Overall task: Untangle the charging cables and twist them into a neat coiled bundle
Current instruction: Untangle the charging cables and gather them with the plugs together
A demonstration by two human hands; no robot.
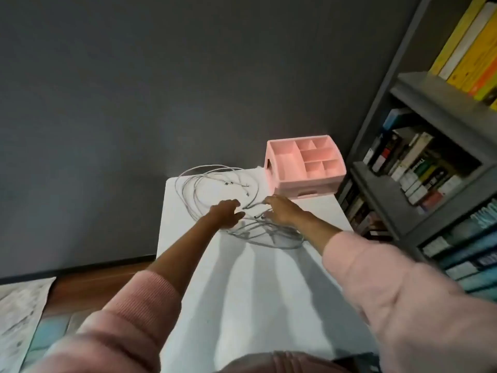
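- The charging cables (252,234) lie in a loose tangle on the white desk (255,292), beside the pink organizer (304,168) and nearer the person than it. Wide loops spread away from the organizer, and one seems to overhang the far desk edge. A sharp tug could drag that loop, and then the rest, off to the floor.
- The left hand (227,214) is over the tangle on the side away from the organizer. Its fingers (234,203) are loosely curled and apart, and I cannot tell whether they hold a strand. Grabbing several strands at once would likely pull the knots tighter.
- The right hand (283,211) is just in front of the organizer, its fingers (270,201) spread with the tips down at the cables. Blur hides whether any strand is pinched. Pulling outward before a free end is found could cinch the crossings between the two hands.
- Several small plugs (228,183) lie inside the loops, farther from the organizer than the hands are. A plug head can snag when drawn through a loop, and forcing it risks kinking the cable at the plug.
- The organizer stands at the desk corner, touching or nearly touching the nearest strands. A strand sweeping or catching on its base could shove it towards the edge.
- Coiling before the cables are separated would probably give an uneven bundle that springs open.
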